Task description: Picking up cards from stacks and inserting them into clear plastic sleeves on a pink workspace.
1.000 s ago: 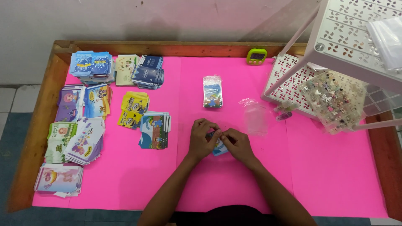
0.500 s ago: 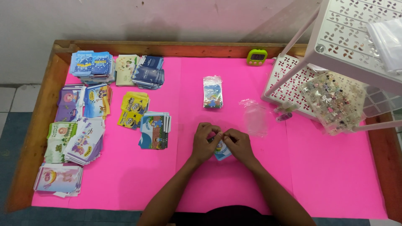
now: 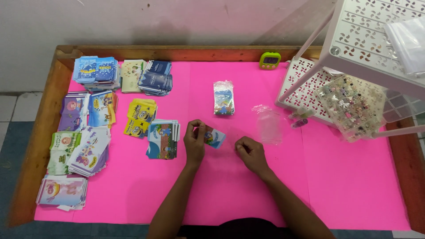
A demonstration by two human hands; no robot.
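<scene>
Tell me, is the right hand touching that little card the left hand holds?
Apart. The head view shows bare pink mat between the right hand and the small card held by the left hand.

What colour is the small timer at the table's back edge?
Lime green with a dark screen; the timer shows in the head view.

My hands are apart now. My left hand [image 3: 195, 140] lifts the little blue card [image 3: 214, 137] away, and my right hand [image 3: 250, 152] lets go.

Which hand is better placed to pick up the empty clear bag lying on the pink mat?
Right. The right hand is free, curled on the pink mat, with the clear bag just beyond it. The left hand is farther off and already holds a small card.
</scene>
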